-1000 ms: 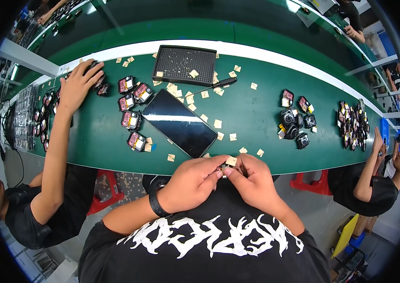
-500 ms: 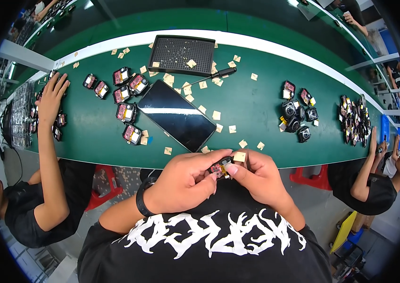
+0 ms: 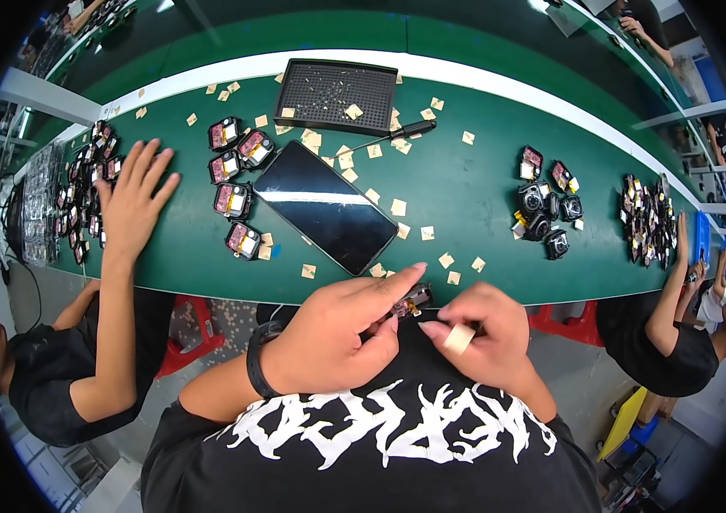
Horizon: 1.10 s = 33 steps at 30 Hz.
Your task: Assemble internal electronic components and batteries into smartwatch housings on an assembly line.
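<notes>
My left hand [image 3: 342,333] is closed around a small black device with an opened housing [image 3: 414,299], held just off the table's near edge. Part of the device is hidden by my fingers and thumb. To its right, my right hand [image 3: 487,329] is curled, apart from the device. A small cream piece with a square face [image 3: 459,339] sits in its bent fingers; how it is gripped is partly hidden. Beyond my left hand, a large dark tablet-like slab [image 3: 329,208] lies slanted on the green table [image 3: 457,188].
Open devices [image 3: 232,200] stand left of the slab; more black units [image 3: 536,201] cluster at right, with a heap [image 3: 647,218] farther right. A black tray [image 3: 337,94], a screwdriver [image 3: 413,129] and cream paper squares [image 3: 398,208] lie beyond. A co-worker's hand [image 3: 134,201] reaches in at left.
My right hand has drawn away from the device, rightward and down, carrying the cream piece. The device has tilted in my left hand. The co-worker's hand has moved right, over the two upper-left devices.
</notes>
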### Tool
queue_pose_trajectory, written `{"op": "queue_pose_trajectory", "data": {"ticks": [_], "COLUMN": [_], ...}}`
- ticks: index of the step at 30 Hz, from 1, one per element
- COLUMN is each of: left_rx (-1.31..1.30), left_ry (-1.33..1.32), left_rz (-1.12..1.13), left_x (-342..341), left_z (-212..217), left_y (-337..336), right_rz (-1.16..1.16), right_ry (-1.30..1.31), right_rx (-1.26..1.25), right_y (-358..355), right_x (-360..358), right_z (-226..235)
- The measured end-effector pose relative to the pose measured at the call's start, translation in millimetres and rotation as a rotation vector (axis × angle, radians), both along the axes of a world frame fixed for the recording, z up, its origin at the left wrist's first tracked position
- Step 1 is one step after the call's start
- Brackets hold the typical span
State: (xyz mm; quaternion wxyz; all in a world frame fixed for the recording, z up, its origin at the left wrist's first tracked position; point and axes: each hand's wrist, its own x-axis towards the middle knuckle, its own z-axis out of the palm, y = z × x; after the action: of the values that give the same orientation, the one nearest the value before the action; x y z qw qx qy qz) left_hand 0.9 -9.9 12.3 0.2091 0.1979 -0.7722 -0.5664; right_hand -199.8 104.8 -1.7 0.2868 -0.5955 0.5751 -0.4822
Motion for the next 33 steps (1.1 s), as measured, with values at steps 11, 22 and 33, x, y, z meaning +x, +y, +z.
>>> {"op": "queue_pose_trajectory", "data": {"ticks": [11,22,33], "left_rx": [-0.022,-0.017,0.663], "left_ry": [-0.073,-0.076,0.057], "left_rz": [-0.093,-0.096,0.032], "left_x": [2,9,13], "left_z": [5,-2,-23], "left_y": [3,0,0], "right_rz": [0.129,0.185,0.209], "right_ry": [0.581,0.618,0.441], "right_rx": [-0.275,-0.22,-0.155], "right_y": [-7,-10,-12], "right_x": [2,8,9], "right_z": [0,2,-1]}}
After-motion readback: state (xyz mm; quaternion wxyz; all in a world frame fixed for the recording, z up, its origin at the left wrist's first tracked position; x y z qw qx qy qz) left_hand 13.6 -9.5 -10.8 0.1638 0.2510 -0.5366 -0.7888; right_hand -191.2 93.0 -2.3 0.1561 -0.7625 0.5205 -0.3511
